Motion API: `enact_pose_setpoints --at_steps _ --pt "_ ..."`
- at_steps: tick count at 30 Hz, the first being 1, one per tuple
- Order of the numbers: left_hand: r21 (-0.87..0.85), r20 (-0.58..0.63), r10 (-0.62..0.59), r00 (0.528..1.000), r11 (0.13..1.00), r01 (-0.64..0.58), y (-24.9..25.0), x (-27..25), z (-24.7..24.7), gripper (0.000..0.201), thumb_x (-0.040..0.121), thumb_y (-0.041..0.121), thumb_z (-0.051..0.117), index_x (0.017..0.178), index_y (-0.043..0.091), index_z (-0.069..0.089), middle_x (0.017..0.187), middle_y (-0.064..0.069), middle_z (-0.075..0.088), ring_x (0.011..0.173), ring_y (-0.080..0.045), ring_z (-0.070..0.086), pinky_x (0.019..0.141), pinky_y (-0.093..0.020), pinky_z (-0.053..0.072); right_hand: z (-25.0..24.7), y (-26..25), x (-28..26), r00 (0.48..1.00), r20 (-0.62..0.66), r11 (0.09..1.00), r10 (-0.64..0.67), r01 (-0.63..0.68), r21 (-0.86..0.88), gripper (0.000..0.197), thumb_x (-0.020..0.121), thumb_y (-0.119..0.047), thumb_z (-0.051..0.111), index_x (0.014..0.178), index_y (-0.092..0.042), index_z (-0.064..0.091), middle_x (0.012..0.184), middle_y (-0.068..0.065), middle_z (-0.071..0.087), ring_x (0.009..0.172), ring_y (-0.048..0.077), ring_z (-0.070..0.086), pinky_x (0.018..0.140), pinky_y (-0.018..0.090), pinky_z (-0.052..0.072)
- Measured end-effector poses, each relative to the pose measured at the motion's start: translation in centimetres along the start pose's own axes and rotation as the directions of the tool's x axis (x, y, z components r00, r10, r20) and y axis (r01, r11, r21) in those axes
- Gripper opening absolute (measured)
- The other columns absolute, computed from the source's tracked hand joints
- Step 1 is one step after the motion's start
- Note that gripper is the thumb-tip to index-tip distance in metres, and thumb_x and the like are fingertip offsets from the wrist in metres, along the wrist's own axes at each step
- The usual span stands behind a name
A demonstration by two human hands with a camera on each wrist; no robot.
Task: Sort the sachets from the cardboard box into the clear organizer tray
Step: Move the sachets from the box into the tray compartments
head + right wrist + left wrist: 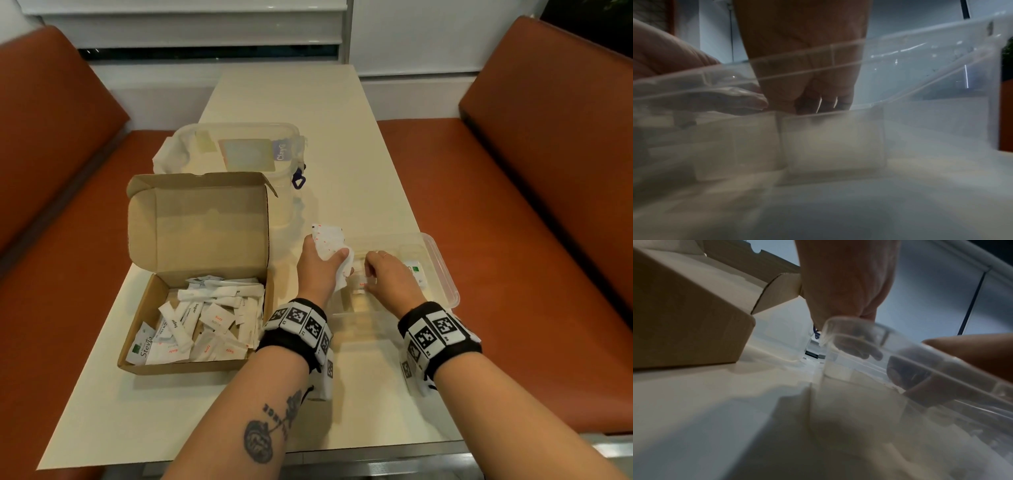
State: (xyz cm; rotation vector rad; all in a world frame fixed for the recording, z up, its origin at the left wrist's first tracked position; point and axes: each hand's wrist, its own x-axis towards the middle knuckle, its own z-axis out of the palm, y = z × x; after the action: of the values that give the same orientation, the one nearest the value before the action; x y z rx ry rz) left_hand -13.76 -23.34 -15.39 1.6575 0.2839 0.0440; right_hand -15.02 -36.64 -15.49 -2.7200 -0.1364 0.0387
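Note:
An open cardboard box (156, 308) at the left of the table holds several white sachets (205, 322) marked Sugar, Salt and Stevia. To its right stands the clear organizer tray (445, 274). Above the tray's left end, my left hand (318, 263) grips a stack of white red-printed sachets (329, 240). My right hand (380, 270) reaches down into a middle compartment, its fingers curled on a red-printed sachet (361, 284). A green-marked sachet (416, 270) lies further right in the tray. In the right wrist view the fingertips (824, 100) point down behind the tray wall (920, 56).
A clear lidded container (239, 150) with a blue clip (298, 180) stands behind the box, whose lid (198, 222) is upright. Orange bench seats (513, 205) flank the narrow table (308, 102). The box side (684, 313) is close on my left wrist's left.

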Motion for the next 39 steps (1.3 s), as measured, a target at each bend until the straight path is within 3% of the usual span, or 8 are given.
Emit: enact_pose_setpoints --at_steps 4,7,11,15,23,30,34,39 --pt "-0.011 -0.007 -0.006 1.0 1.0 0.006 0.1 0.0 -0.1 0.04 0.085 0.018 0.069 0.118 0.016 0.047 0.11 -0.001 0.058 0.107 -0.024 0.057 0.091 -0.037 0.049 -0.1 0.1 -0.2 0.998 -0.047 0.989 0.048 -0.041 0.143 0.019 0.081 -0.009 0.065 0.078 -0.015 0.047 0.078 0.002 0.053 0.071 0.017 0.047 0.063 0.03 0.038" --pt "-0.084 -0.015 -0.055 0.998 0.995 0.053 0.4 0.0 -0.2 0.044 0.086 0.016 0.068 0.123 0.01 0.045 0.12 -0.008 0.057 0.111 -0.03 0.057 0.096 -0.047 0.048 -0.3 -0.7 -0.5 0.979 -0.159 0.918 0.126 -0.054 0.392 0.011 0.089 -0.017 0.059 0.081 -0.011 0.055 0.077 0.003 0.059 0.07 0.017 0.052 0.063 0.028 0.042" --pt "-0.191 -0.052 -0.099 0.994 0.978 0.088 0.7 0.2 -0.4 0.043 0.088 0.012 0.065 0.125 0.005 0.046 0.123 -0.014 0.058 0.113 -0.032 0.057 0.099 -0.051 0.045 -0.9 -2.6 -0.9 0.977 0.029 0.667 0.211 -0.165 0.727 0.02 0.087 -0.024 0.066 0.084 -0.005 0.058 0.075 0.011 0.066 0.054 0.019 0.061 0.049 0.026 0.052" --pt "-0.27 -0.053 -0.121 0.991 0.958 0.103 0.8 0.1 -0.1 0.034 0.088 0.01 0.064 0.117 0.012 0.046 0.122 -0.014 0.059 0.113 -0.032 0.057 0.1 -0.051 0.045 -1.3 -3.6 -1.4 0.97 0.144 0.465 0.197 -0.222 0.857 0.024 0.077 -0.001 0.074 0.086 -0.004 0.052 0.069 0.014 0.06 0.059 0.024 0.063 0.064 0.036 0.059" --pt "-0.371 -0.051 -0.133 0.99 0.923 0.105 1.3 0.6 -0.3 0.031 0.089 0.007 0.061 0.117 0.011 0.049 0.119 -0.015 0.061 0.11 -0.035 0.06 0.096 -0.052 0.048 -2.7 -3.2 -1.1 0.966 0.18 0.377 0.188 -0.24 0.895 0.021 0.079 0.009 0.066 0.093 -0.001 0.054 0.069 0.012 0.061 0.058 0.023 0.064 0.068 0.035 0.059" --pt "-0.385 -0.071 -0.16 0.985 0.915 0.12 1.0 1.0 -0.1 0.031 0.091 0.009 0.059 0.117 0.018 0.045 0.121 -0.01 0.06 0.112 -0.028 0.059 0.099 -0.051 0.047 -3.5 -2.8 -0.3 0.955 0.067 0.303 0.288 -0.158 0.94 0.012 0.09 0.006 0.053 0.1 -0.001 0.055 0.081 0.013 0.056 0.061 0.018 0.067 0.058 0.024 0.058" --pt "-0.448 -0.012 -0.148 0.989 0.885 0.127 1.3 0.8 0.5 0.038 0.094 0.005 0.053 0.127 0.016 0.04 0.126 -0.013 0.056 0.115 -0.031 0.058 0.099 -0.054 0.046 -2.6 -3.7 -0.1 0.954 0.079 0.361 0.288 -0.185 0.914 0.004 0.089 0.002 0.058 0.091 -0.001 0.057 0.079 0.014 0.061 0.065 0.019 0.064 0.062 0.028 0.059" --pt "-0.479 0.046 -0.119 0.992 0.869 0.126 1.4 0.7 0.5 0.046 0.098 0.008 0.045 0.141 0.021 0.033 0.132 -0.012 0.053 0.116 -0.029 0.057 0.099 -0.046 0.047 -2.1 -4.2 0.3 0.942 0.054 0.365 0.333 -0.182 0.913 0.007 0.086 0.001 0.062 0.081 -0.003 0.059 0.074 0.012 0.061 0.056 0.015 0.062 0.06 0.025 0.058"
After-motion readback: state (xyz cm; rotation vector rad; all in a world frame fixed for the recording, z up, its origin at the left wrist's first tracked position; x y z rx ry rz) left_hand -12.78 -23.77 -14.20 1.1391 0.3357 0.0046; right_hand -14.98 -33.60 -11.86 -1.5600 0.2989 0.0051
